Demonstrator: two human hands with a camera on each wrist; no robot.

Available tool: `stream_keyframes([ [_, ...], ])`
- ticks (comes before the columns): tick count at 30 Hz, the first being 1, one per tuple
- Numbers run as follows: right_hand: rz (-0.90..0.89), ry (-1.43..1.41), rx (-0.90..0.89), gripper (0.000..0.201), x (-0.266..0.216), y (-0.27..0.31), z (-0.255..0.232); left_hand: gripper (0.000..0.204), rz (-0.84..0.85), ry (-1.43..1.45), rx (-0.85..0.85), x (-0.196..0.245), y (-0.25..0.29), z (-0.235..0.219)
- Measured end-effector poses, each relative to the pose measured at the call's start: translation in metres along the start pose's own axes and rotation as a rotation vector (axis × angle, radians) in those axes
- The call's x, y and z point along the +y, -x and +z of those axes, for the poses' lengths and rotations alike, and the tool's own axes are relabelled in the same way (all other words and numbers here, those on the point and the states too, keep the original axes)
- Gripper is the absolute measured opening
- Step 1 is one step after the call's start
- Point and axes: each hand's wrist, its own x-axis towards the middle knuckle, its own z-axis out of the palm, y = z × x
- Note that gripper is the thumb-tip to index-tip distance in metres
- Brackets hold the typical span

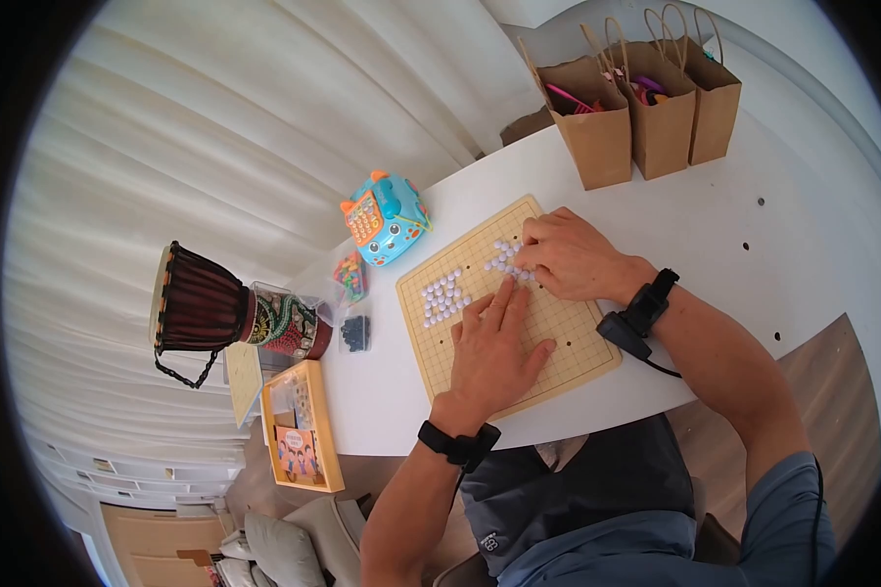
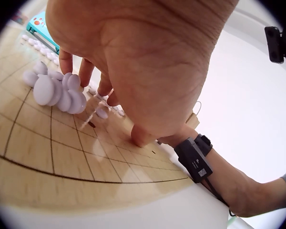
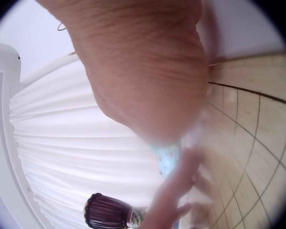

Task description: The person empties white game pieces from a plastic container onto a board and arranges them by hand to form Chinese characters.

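A pale wooden go board [image 1: 582, 357] lies on the white table with two groups of white go stones on it. The left group [image 1: 443, 296] lies apart from both hands. My left hand [image 1: 491, 347] rests flat on the board, fingers stretched toward the near edge of the right group [image 1: 500, 256]. On the far side of that group my right hand [image 1: 576, 256] reaches down with bent fingers, its fingertips right at the stones. Whether it pinches one I cannot tell. In the left wrist view, white stones [image 2: 44, 89] sit clumped beside the left fingers.
Beyond the board's left corner stand a blue toy phone [image 1: 392, 220], a box of coloured pieces [image 1: 350, 277] and a box of dark stones [image 1: 354, 334]. A drum [image 1: 201, 298] and a wooden tray [image 1: 331, 430] are further left. Paper bags [image 1: 597, 147] stand at the back right.
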Motion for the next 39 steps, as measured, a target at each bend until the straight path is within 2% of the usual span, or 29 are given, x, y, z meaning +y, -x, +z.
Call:
stream_keyframes([
  [12,-0.023,0.014,-0.030,0.019,0.001,-0.001,-0.002,0.085,0.005,0.015,-0.008,-0.002,0.000,0.001],
  [14,0.033,0.042,0.092,0.017,0.001,-0.002,0.000,0.085,0.007,0.017,-0.007,-0.002,0.001,0.002],
  [15,0.033,0.043,0.091,0.017,0.003,-0.001,-0.002,0.084,0.005,0.019,-0.007,-0.002,0.001,0.002],
  [17,0.154,0.130,0.075,0.018,0.003,-0.002,-0.012,0.084,0.003,0.022,-0.006,-0.002,0.001,0.003],
  [20,0.184,0.145,0.066,0.016,0.007,-0.001,-0.013,0.083,-0.001,0.024,-0.010,-0.003,0.001,0.003],
  [23,0.150,0.142,0.018,0.015,0.007,-0.002,-0.012,0.084,0.005,0.026,-0.004,-0.003,0.002,0.003],
  [39,0.102,0.092,0.032,0.014,0.008,0.000,-0.005,0.084,0.004,0.011,-0.014,-0.002,0.001,0.001],
])
